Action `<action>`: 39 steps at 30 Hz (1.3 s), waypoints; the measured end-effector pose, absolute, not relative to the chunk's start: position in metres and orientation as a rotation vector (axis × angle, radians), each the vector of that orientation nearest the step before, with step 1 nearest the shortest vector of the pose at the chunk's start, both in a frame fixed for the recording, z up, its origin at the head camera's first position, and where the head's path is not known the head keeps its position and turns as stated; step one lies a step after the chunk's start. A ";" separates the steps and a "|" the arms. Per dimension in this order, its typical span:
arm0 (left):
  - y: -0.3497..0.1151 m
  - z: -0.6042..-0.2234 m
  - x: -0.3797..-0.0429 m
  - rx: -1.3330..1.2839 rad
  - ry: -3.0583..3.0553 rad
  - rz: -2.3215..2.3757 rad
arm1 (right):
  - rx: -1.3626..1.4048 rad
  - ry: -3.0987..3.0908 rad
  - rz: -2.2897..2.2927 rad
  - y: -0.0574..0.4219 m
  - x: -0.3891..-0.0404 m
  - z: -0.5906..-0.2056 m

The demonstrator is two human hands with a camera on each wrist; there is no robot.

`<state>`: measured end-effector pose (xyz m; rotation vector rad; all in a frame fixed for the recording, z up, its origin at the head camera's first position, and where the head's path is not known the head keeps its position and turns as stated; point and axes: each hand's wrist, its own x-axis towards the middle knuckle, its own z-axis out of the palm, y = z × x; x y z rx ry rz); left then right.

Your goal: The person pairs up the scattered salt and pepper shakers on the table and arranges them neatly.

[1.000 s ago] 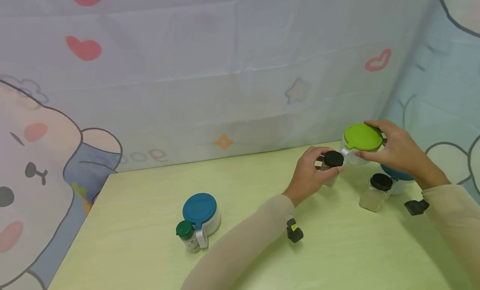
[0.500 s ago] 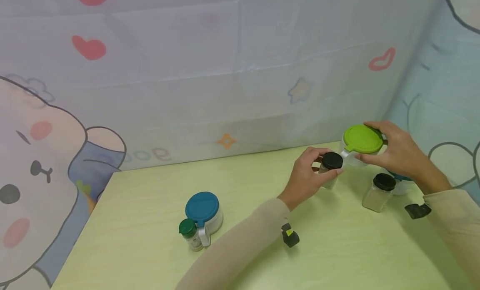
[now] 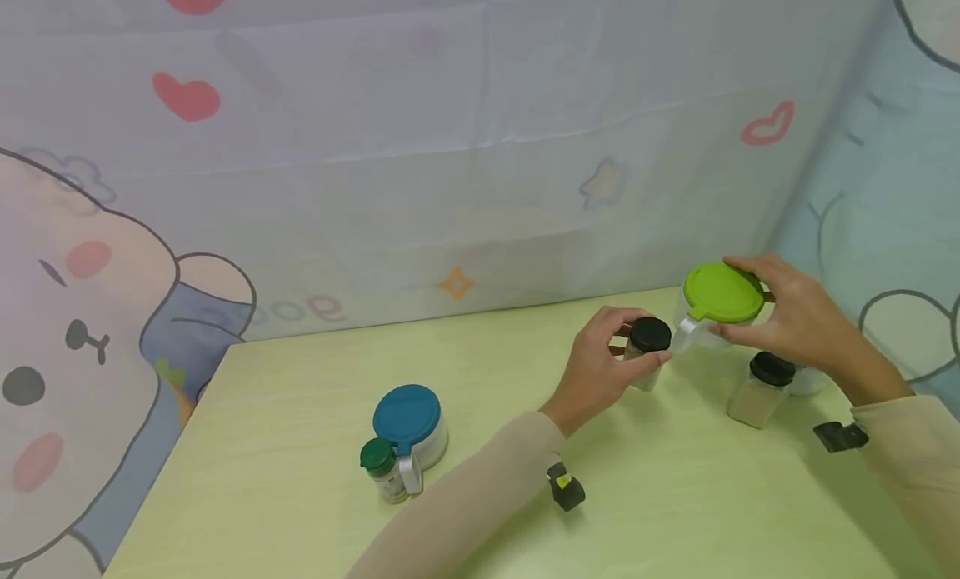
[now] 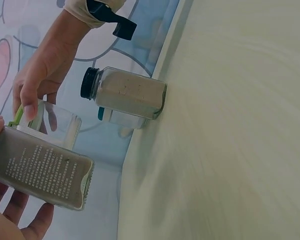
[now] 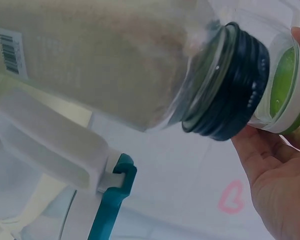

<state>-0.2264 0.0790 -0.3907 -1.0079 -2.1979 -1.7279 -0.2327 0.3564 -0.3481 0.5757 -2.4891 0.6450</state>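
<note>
My left hand [image 3: 600,362] grips a square jar with a black cap [image 3: 650,335] around its sides; printed text shows on it in the left wrist view. To its right, my right hand [image 3: 806,321] holds a clear jar with a green lid [image 3: 723,293], thumb at the front and fingers behind. This jar's handle [image 3: 685,332] points toward the black-capped jar. Both held jars appear raised off the table in the left wrist view. Below the right hand stands another black-capped jar [image 3: 759,396], filled with pale powder, partly covering a blue-lidded jar [image 4: 124,119].
A second blue-lidded jar [image 3: 408,421] stands left of centre on the pale table [image 3: 285,446]. Touching or very near its handle is a small green-capped shaker [image 3: 384,471]. A printed cloth backdrop [image 3: 375,187] rises behind the table, and another [image 3: 885,212] at the right.
Both hands have shifted slightly left and nearer to me, the black-capped jar and the green-lidded jar moving with them. The other jars stay in place; the view has shifted a little.
</note>
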 end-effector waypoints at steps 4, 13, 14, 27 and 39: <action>0.073 -0.392 -0.225 -0.988 -2.187 -1.748 | 0.603 -2.479 0.644 0.354 -0.231 -0.348; 0.060 -0.391 -0.220 -0.941 -2.195 -1.747 | 0.655 -2.470 0.629 0.347 -0.229 -0.349; 0.059 -0.391 -0.220 -0.939 -2.192 -1.748 | 0.656 -2.471 0.624 0.347 -0.229 -0.349; 0.042 -0.388 -0.214 -0.914 -2.175 -1.756 | 0.697 -2.476 0.608 0.339 -0.225 -0.349; 0.027 -0.390 -0.209 -0.883 -2.197 -1.734 | 0.785 -2.495 0.655 0.328 -0.223 -0.346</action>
